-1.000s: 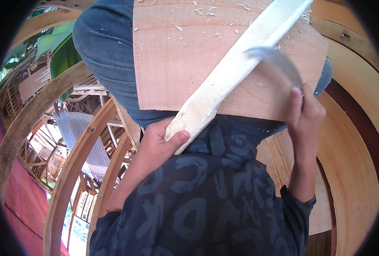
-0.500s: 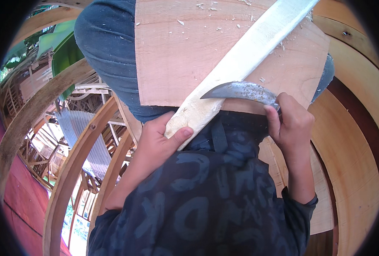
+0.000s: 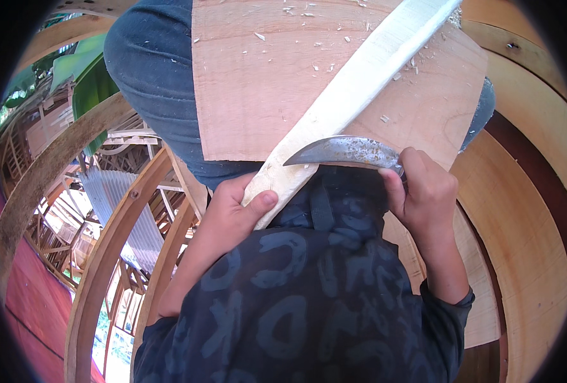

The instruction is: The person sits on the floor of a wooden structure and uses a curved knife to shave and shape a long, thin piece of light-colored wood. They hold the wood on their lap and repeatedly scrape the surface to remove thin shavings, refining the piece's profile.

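Note:
A long pale strip of wood (image 3: 342,96) slants from near my waist up to the far right, across a flat wooden board (image 3: 251,96) on my lap. My left hand (image 3: 235,203) grips its near end, thumb over the top. In my right hand (image 3: 422,185) is a curved knife (image 3: 350,150) with a worn, spotted steel blade; the fingers wrap its handle, which is hidden. The blade's tip lies over the strip, a little beyond my left thumb, with its point toward the left.
Small wood shavings (image 3: 260,36) are scattered over the board. Curved wooden ribs (image 3: 119,255) rise at my left, and broad curved planks (image 3: 519,236) wrap round my right side. A corrugated sheet (image 3: 127,210) and green leaves (image 3: 95,80) show beyond the ribs.
The knife and my right hand have moved toward me and slightly left, down along the strip. My left hand keeps its grip. The board and strip sit slightly further left in view.

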Tool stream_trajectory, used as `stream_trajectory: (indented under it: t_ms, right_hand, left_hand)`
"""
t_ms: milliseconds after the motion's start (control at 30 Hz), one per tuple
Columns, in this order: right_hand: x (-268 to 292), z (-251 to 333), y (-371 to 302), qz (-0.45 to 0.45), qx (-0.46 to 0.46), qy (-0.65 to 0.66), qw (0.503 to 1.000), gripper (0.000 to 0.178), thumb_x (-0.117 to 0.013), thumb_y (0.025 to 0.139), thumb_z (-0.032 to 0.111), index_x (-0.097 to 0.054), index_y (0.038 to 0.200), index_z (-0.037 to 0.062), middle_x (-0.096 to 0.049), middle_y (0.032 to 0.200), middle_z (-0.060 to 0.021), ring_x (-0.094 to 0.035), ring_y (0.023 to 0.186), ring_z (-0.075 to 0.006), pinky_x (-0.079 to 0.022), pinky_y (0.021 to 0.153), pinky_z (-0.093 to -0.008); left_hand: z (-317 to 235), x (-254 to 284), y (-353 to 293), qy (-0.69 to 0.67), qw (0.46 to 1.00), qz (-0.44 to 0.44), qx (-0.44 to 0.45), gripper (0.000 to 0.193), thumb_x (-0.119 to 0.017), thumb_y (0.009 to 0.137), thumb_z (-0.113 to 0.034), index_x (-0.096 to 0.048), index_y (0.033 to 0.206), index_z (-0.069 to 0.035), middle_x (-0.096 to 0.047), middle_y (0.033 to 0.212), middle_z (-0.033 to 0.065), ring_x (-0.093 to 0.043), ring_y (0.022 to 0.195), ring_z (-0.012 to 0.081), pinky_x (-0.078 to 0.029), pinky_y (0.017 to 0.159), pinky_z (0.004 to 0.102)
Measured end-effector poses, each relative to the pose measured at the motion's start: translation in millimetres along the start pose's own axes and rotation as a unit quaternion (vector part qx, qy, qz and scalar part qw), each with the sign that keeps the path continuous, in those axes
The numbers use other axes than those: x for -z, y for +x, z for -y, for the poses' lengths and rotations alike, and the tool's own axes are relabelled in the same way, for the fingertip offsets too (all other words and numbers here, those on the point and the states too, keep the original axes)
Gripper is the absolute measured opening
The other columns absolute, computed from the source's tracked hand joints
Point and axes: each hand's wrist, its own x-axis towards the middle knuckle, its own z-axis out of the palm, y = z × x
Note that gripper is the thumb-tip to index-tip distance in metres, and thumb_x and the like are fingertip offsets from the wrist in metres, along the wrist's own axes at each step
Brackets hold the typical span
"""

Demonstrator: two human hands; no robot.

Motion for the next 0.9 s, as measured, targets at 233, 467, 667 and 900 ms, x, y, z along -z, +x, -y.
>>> stream_trajectory:
  t_ms: [233,467,667,900]
  right_hand:
    - [-1.1,-26.3,7.8,-0.075,-0.035,-0.007,0.997,0.031,-0.064,0.089,0.035,-0.054,0.076,0.0075,-0.05,0.061,-0.0099,-0.054,0.051,-0.0261,-0.04,0.045,-0.036]
    - [20.2,-28.1,-1.2,-0.057,-0.09,0.046,0.993,0.028,-0.064,0.089,0.028,-0.055,0.077,0.0045,-0.053,0.063,-0.0134,-0.055,0.052,-0.0293,-0.041,0.048,-0.0382]
    - [8.0,8.5,-4.4,0.03,-0.041,0.017,0.999,0.032,-0.067,0.086,0.033,-0.052,0.075,0.0075,-0.053,0.062,-0.0102,-0.056,0.053,-0.028,-0.042,0.046,-0.0367]
    - [35.6,-61.5,5.5,-0.091,-0.213,-0.053,0.971,0.028,-0.058,0.094,0.025,-0.054,0.08,0.0014,-0.049,0.057,-0.0151,-0.054,0.05,-0.0308,-0.04,0.047,-0.0381]
  left_hand:
    - [3.4,0.1,1.6,0.004,1.0,0.022,-0.016,0.044,-0.059,0.095,-0.036,-0.062,0.115,0.003,-0.068,0.097,0.0074,-0.058,0.09,0.0109,-0.046,0.081,0.0285]
    - [-5.1,-1.0,-1.1,0.003,1.0,0.013,0.016,0.041,-0.062,0.093,-0.032,-0.063,0.113,0.003,-0.069,0.095,0.0074,-0.059,0.088,0.011,-0.046,0.08,0.028]
    - [-0.7,-4.6,-5.9,0.089,0.993,-0.072,-0.033,0.038,-0.071,0.086,-0.034,-0.064,0.094,0.002,-0.066,0.074,0.0096,-0.059,0.07,0.0117,-0.047,0.066,0.0299]
    - [2.3,-7.4,-7.2,0.119,0.986,-0.1,-0.058,0.041,-0.071,0.086,-0.037,-0.062,0.086,0.002,-0.062,0.066,0.012,-0.059,0.062,0.0131,-0.046,0.059,0.0318]
